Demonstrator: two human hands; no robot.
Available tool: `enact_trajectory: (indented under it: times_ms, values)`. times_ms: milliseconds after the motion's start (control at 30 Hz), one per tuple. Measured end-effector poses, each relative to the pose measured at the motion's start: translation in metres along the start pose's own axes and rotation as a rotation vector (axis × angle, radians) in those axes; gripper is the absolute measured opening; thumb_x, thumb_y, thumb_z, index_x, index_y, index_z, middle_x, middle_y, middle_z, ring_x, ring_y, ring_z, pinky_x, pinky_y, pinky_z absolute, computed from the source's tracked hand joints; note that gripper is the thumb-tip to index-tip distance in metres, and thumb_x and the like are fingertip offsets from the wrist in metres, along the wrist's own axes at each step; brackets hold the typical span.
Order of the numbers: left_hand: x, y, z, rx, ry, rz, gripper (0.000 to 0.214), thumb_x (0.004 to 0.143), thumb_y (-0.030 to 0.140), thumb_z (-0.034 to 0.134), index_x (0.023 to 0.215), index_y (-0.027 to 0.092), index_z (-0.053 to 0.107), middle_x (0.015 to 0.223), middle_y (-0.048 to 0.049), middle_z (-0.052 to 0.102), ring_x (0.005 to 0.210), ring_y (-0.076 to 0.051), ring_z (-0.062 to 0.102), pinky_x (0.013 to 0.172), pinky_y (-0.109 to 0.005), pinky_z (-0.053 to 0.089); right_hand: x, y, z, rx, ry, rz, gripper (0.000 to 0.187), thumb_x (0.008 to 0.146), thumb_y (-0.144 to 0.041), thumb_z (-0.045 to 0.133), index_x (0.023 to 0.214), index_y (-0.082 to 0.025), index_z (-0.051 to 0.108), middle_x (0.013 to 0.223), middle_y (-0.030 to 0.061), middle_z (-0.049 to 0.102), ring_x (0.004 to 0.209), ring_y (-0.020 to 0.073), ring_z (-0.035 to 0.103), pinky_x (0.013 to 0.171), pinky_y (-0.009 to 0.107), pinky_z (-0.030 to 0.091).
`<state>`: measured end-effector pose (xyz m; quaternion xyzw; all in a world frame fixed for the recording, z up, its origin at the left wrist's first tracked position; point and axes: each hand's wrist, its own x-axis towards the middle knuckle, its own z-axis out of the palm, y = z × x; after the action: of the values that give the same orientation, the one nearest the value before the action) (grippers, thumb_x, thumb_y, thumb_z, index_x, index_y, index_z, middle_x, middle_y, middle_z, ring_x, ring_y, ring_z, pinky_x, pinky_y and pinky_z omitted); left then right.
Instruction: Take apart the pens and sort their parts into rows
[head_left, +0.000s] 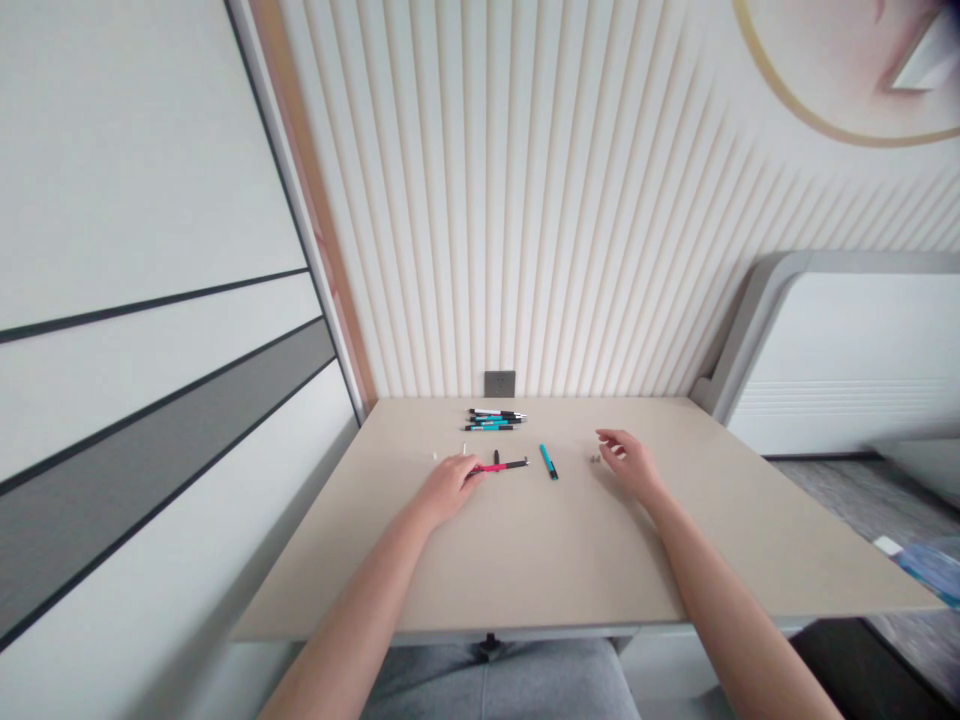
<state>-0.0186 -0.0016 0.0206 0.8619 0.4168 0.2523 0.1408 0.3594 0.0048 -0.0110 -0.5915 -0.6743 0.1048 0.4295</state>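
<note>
Resting on the beige worktop (525, 560), the loosely curled left hand (450, 488) touches a slim pink-and-black pen (501, 465) mid-surface; the half-open right hand (628, 464), well apart, lies beside small grey pieces (595, 459).

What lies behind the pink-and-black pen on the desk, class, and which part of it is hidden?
Just behind the pink-and-black pen sits a small black piece, with a group of pens farther back. The pen's left end is covered by the left hand, so that end cannot be seen.
</note>
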Motion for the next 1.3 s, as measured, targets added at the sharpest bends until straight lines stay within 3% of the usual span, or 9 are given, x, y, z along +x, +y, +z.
enact_trajectory:
  times_ms: [100,233,333,500,767,867,1000,1200,1300]
  values:
    - [0.001,0.000,0.000,-0.026,-0.006,0.001,0.023,0.095,0.037,0.047,0.098,0.020,0.064,0.094,-0.0057,0.066,0.087,-0.021,0.061,0.080,-0.032,0.046,-0.003,-0.036,0.011,0.026,0.067,-0.134,0.032,0.092,-0.036,0.044,0.108,-0.021,0.066,0.101,0.0104,0.068,0.094,0.0230,0.061,0.083,0.038,0.050]
    - [0.000,-0.002,0.002,-0.040,-0.003,0.026,0.023,0.096,0.036,0.048,0.102,0.021,0.063,0.095,-0.0054,0.067,0.090,-0.021,0.061,0.082,-0.032,0.046,-0.008,-0.093,0.037,0.007,-0.223,-0.425,0.031,0.096,-0.037,0.044,0.114,-0.023,0.066,0.109,0.0108,0.067,0.104,0.0241,0.059,0.094,0.042,0.046]
    - [-0.001,-0.005,0.004,-0.033,0.019,0.044,0.024,0.096,0.037,0.047,0.101,0.021,0.063,0.094,-0.0052,0.066,0.089,-0.020,0.061,0.082,-0.031,0.046,-0.005,-0.116,0.056,-0.039,-0.397,-0.527,0.032,0.097,-0.042,0.045,0.111,-0.023,0.067,0.098,0.0090,0.069,0.094,0.0226,0.062,0.089,0.039,0.047]
    - [-0.001,-0.009,0.005,-0.021,0.089,0.045,0.023,0.095,0.039,0.050,0.105,0.021,0.062,0.094,-0.0048,0.065,0.090,-0.020,0.061,0.084,-0.031,0.047,-0.001,-0.110,0.072,0.003,-0.398,-0.438,0.036,0.099,-0.042,0.039,0.102,-0.022,0.069,0.091,0.0079,0.070,0.085,0.0218,0.063,0.082,0.036,0.048]
    - [0.001,-0.007,0.005,-0.078,0.102,0.048,0.018,0.094,0.033,0.053,0.100,0.019,0.064,0.094,-0.0044,0.067,0.088,-0.018,0.063,0.083,-0.030,0.048,-0.016,-0.092,0.063,0.027,-0.417,-0.294,0.037,0.100,-0.039,0.036,0.089,-0.022,0.066,0.084,0.0051,0.068,0.079,0.0193,0.062,0.076,0.031,0.047]
    - [0.001,-0.008,0.004,-0.080,0.111,0.067,0.017,0.095,0.032,0.053,0.099,0.020,0.065,0.094,-0.0043,0.068,0.089,-0.018,0.063,0.084,-0.030,0.048,-0.016,-0.094,0.062,0.038,-0.362,-0.316,0.035,0.100,-0.039,0.038,0.094,-0.022,0.068,0.091,0.0063,0.069,0.085,0.0199,0.062,0.079,0.031,0.046]
    - [0.000,-0.008,0.003,-0.072,0.154,0.089,0.019,0.095,0.033,0.053,0.099,0.020,0.066,0.091,-0.0044,0.069,0.087,-0.018,0.064,0.082,-0.030,0.048,-0.014,-0.096,0.061,-0.023,-0.286,-0.395,0.036,0.100,-0.041,0.038,0.096,-0.021,0.068,0.082,0.0063,0.067,0.081,0.0196,0.059,0.075,0.030,0.044]
    - [-0.002,-0.006,0.001,-0.025,0.160,0.116,0.029,0.097,0.038,0.048,0.089,0.019,0.068,0.081,-0.0040,0.068,0.078,-0.017,0.062,0.075,-0.028,0.047,-0.016,-0.097,0.055,-0.074,-0.264,-0.485,0.032,0.100,-0.038,0.042,0.096,-0.021,0.068,0.073,0.0049,0.063,0.075,0.0191,0.055,0.070,0.029,0.042]
    - [-0.002,-0.005,0.001,-0.024,0.185,0.102,0.029,0.096,0.039,0.048,0.088,0.019,0.067,0.079,-0.0036,0.067,0.076,-0.017,0.062,0.073,-0.027,0.047,-0.019,-0.100,0.055,-0.056,-0.234,-0.494,0.029,0.099,-0.036,0.043,0.101,-0.021,0.067,0.079,0.0061,0.064,0.080,0.0201,0.056,0.073,0.030,0.043]
